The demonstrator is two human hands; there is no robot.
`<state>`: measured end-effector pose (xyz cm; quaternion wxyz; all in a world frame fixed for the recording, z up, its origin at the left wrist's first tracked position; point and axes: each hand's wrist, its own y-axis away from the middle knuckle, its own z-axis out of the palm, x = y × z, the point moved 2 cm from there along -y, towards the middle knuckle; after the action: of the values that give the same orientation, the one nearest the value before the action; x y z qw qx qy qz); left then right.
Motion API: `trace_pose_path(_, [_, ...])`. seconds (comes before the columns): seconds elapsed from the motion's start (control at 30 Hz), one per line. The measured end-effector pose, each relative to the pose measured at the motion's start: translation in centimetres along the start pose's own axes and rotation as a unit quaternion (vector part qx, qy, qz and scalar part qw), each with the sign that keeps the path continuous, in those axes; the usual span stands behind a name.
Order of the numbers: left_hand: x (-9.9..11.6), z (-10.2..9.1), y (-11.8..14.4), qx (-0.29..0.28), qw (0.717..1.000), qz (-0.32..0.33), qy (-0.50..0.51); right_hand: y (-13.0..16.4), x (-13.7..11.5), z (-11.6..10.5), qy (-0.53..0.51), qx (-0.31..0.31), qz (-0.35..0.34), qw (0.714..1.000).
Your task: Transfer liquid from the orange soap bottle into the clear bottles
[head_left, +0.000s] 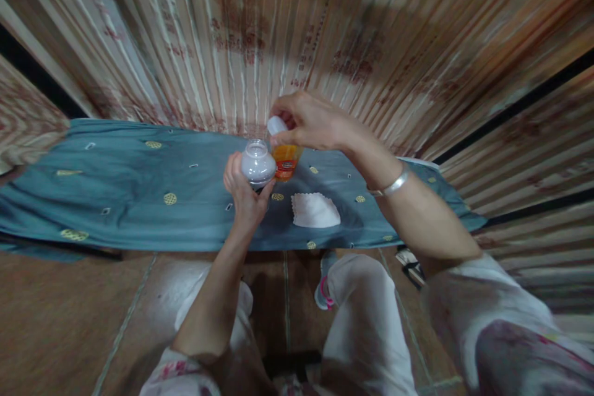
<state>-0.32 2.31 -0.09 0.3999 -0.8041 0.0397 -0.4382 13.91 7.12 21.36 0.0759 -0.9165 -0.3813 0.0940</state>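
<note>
My left hand [245, 195] grips a small clear bottle [258, 163] from below; its mouth is uncovered and it holds a pale liquid. My right hand [310, 119] is just above and to the right of it, fingers pinched on a white cap [276, 125]. Right behind the clear bottle stands a small orange bottle [286, 161] with a red label, partly hidden by my right hand. A folded white cloth [314, 210] lies on the blue fabric, to the right of my left hand.
A blue-grey cloth with yellow round motifs [139, 189] covers a low surface in front of me. Striped, patterned curtains [260, 31] hang behind it. My knees in white trousers [366, 315] and a tiled brown floor [69, 315] are below.
</note>
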Motion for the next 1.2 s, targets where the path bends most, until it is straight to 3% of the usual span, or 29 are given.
trace_pose_path(0.07, [0.0,0.0,0.0,-0.007,1.0,-0.004,-0.008,2.5,2.0,2.4,-0.132,0.046,0.041,0.989])
trace_pose_path(0.17, [0.1,-0.1,0.0,-0.006,1.0,-0.006,-0.005,6.8,3.8,8.6,-0.361,0.065,0.098,0.925])
trace_pose_path(0.23, [0.1,-0.2,0.0,-0.005,1.0,-0.003,-0.006,9.2,3.8,13.3,-0.425,0.062,0.161,0.889])
trace_pose_path(0.3, [0.2,-0.4,0.0,-0.009,1.0,-0.002,-0.007,10.9,3.0,17.6,-0.432,0.066,0.226,0.871])
trace_pose_path(0.4, [0.2,-0.5,0.1,-0.02,1.0,-0.009,0.01,11.9,1.4,22.4,-0.396,0.069,0.255,0.88])
trace_pose_path(0.53, [0.3,-0.6,0.2,-0.011,0.998,-0.02,0.054,11.3,0.6,25.8,-0.338,0.06,0.235,0.909])
trace_pose_path(0.7, [0.4,-0.8,0.4,-0.01,0.998,-0.022,0.056,11.0,1.3,27.0,-0.297,0.064,0.219,0.927])
trace_pose_path(0.93, [2.4,-2.3,0.9,0.01,0.996,0.085,-0.03,12.0,1.5,26.9,-0.241,0.077,0.197,0.947])
trace_pose_path(1.07, [5.3,-1.8,2.4,0.004,0.984,0.18,-0.019,12.3,3.1,24.6,-0.214,0.13,0.214,0.944])
trace_pose_path(1.2, [7.0,0.6,4.5,-0.053,0.969,0.241,0.02,10.8,6.5,20.0,-0.205,0.233,0.247,0.918])
